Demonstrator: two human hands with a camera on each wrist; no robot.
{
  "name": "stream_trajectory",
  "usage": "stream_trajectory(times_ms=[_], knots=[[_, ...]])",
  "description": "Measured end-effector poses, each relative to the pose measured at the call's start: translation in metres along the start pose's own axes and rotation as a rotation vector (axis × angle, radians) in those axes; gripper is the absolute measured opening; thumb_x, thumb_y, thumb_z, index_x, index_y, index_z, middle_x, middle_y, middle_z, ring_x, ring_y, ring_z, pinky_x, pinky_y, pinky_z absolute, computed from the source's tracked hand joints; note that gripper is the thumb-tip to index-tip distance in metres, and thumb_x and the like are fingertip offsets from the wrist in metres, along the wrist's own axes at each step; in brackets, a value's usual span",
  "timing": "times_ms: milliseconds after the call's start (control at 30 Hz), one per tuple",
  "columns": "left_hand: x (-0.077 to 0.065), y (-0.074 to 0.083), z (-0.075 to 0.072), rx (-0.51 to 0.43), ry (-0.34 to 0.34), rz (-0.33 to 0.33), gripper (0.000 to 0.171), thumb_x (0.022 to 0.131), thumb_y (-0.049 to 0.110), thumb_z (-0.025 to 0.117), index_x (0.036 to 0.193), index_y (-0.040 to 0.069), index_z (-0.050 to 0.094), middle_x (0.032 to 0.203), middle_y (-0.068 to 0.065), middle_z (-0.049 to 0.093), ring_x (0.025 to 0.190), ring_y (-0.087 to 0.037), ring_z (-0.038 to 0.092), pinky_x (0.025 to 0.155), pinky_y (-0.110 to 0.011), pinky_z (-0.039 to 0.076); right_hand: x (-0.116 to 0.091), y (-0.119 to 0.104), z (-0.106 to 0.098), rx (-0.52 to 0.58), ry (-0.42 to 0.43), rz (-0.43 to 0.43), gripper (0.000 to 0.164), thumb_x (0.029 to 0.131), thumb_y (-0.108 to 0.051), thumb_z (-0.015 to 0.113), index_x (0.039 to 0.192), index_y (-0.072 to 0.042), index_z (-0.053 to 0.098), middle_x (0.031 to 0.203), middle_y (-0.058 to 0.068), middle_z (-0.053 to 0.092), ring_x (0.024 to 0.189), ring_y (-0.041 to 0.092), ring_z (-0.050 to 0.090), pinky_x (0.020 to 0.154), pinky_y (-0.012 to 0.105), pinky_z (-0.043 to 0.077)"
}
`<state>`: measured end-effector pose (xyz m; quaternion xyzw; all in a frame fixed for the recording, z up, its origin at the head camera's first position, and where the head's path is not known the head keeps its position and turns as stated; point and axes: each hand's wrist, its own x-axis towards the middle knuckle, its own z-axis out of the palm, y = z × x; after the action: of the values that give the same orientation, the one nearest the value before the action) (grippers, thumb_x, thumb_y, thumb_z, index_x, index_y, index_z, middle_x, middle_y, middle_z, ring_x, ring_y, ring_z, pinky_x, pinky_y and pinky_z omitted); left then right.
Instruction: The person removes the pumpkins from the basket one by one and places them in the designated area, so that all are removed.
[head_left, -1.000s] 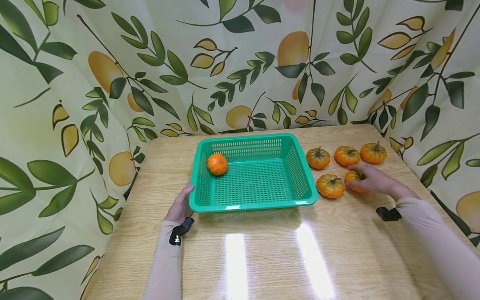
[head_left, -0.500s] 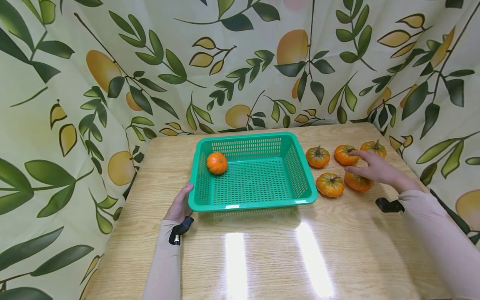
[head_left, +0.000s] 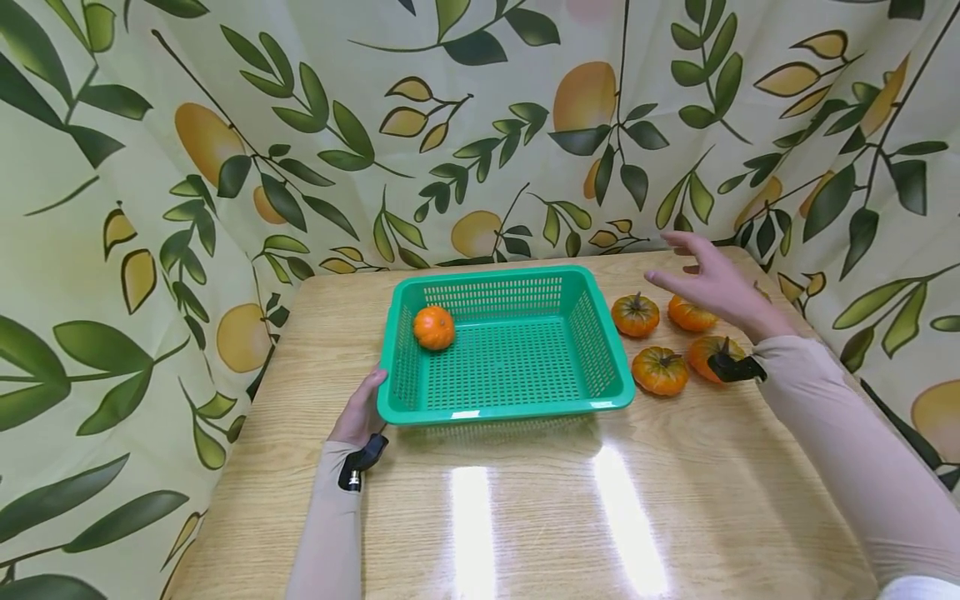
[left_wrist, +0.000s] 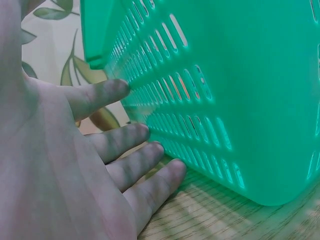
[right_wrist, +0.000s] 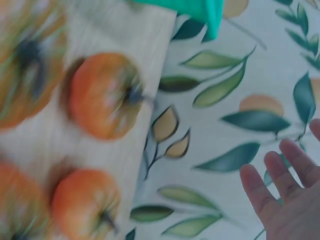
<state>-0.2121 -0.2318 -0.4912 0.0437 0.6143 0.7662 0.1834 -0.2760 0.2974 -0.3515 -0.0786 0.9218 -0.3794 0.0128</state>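
A green plastic basket [head_left: 498, 367] stands on the wooden table with one small orange pumpkin [head_left: 434, 327] at its left end. My left hand [head_left: 362, 412] is at the basket's left side; in the left wrist view its straight fingers [left_wrist: 145, 172] touch the slotted outer wall. My right hand [head_left: 708, 279] is raised over the back right of the table, fingers spread and holding nothing. Below and around it sit several pumpkins with dark stems, among them a front left pumpkin [head_left: 660, 371], a back left pumpkin [head_left: 636, 315] and one partly hidden by the wrist camera, a front right pumpkin [head_left: 705, 354].
The table [head_left: 547, 508] has two bright light reflections near its front. A leaf-and-fruit patterned cloth [head_left: 495, 125] hangs close behind the table and along both sides.
My right hand has let go of the front right pumpkin, lifted off and moved up toward the back. That pumpkin stays on the table. My left hand and the basket have not moved.
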Motion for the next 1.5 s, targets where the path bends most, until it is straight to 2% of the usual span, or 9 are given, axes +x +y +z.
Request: stream_trajectory(times_ms=[167,400,500,600,733,967,1167,1333,1500], knots=[[0.000,-0.003,-0.003,0.005,-0.010,0.014,0.069,0.100,0.044,0.034,0.162,0.021,0.012,0.151,-0.002,0.034,0.126,-0.011,0.046,0.113,-0.038,0.027,0.023,-0.027,0.016,0.031,-0.005,-0.070,0.085,0.093,-0.051,0.067,0.161,-0.018,0.026,0.166,0.013,0.025,0.147,0.042,0.028,0.115,0.066,0.028],[0.004,-0.009,-0.010,0.000,-0.085,0.057,0.063,0.104,0.048,0.035,0.160,0.026,0.017,0.146,0.004,0.041,0.127,-0.010,0.046,0.110,-0.032,0.033,0.057,-0.067,0.039,-0.040,-0.058,-0.174,0.081,0.092,-0.048,0.069,0.158,-0.016,0.034,0.164,0.015,0.029,0.147,0.040,0.030,0.114,0.064,0.031],[0.007,-0.009,-0.007,-0.008,-0.078,0.052,0.063,0.104,0.044,0.033,0.161,0.024,0.017,0.145,0.005,0.042,0.127,-0.010,0.047,0.110,-0.033,0.033,0.065,-0.079,0.046,-0.046,-0.097,-0.191,0.081,0.092,-0.049,0.069,0.158,-0.017,0.034,0.164,0.013,0.028,0.149,0.038,0.029,0.115,0.061,0.034],[0.009,-0.007,-0.003,-0.019,-0.067,0.043,0.070,0.101,0.043,0.035,0.162,0.018,0.013,0.146,0.002,0.040,0.128,-0.011,0.045,0.112,-0.035,0.030,0.074,-0.088,0.053,-0.052,-0.122,-0.219,0.080,0.092,-0.049,0.069,0.157,-0.019,0.034,0.162,0.012,0.031,0.146,0.036,0.032,0.111,0.058,0.038],[0.007,-0.007,-0.003,-0.005,-0.052,0.032,0.071,0.100,0.043,0.033,0.163,0.017,0.011,0.150,-0.001,0.036,0.129,-0.011,0.044,0.114,-0.037,0.027,0.087,-0.104,0.066,-0.063,-0.143,-0.260,0.080,0.091,-0.050,0.069,0.157,-0.021,0.035,0.161,0.009,0.035,0.144,0.033,0.036,0.108,0.057,0.040],[0.005,-0.004,0.000,-0.020,-0.041,0.031,0.071,0.101,0.042,0.034,0.163,0.018,0.011,0.152,-0.004,0.034,0.128,-0.009,0.045,0.115,-0.039,0.025,0.106,-0.129,0.091,-0.050,-0.198,-0.297,0.079,0.091,-0.046,0.071,0.156,-0.018,0.037,0.159,0.010,0.037,0.147,0.030,0.033,0.117,0.054,0.034],[0.003,-0.003,-0.003,-0.021,-0.024,0.016,0.070,0.101,0.041,0.032,0.164,0.021,0.008,0.159,-0.007,0.027,0.128,-0.009,0.044,0.118,-0.043,0.020,0.117,-0.145,0.118,-0.065,-0.253,-0.317,0.078,0.091,-0.044,0.070,0.155,-0.015,0.037,0.158,0.012,0.039,0.147,0.031,0.033,0.119,0.052,0.030],[0.005,-0.004,-0.006,-0.007,-0.036,0.025,0.070,0.100,0.039,0.031,0.163,0.017,0.009,0.152,-0.003,0.034,0.127,-0.010,0.044,0.116,-0.042,0.023,0.122,-0.151,0.138,-0.087,-0.297,-0.287,0.077,0.091,-0.044,0.071,0.155,-0.017,0.038,0.159,0.011,0.038,0.147,0.030,0.033,0.118,0.053,0.032],[0.006,-0.005,-0.007,0.000,-0.030,0.027,0.072,0.099,0.040,0.032,0.163,0.016,0.010,0.143,0.002,0.040,0.124,-0.010,0.046,0.113,-0.037,0.027,0.123,-0.158,0.161,-0.187,-0.347,-0.292,0.077,0.090,-0.045,0.072,0.155,-0.019,0.039,0.163,0.015,0.028,0.152,0.035,0.024,0.120,0.056,0.028]])
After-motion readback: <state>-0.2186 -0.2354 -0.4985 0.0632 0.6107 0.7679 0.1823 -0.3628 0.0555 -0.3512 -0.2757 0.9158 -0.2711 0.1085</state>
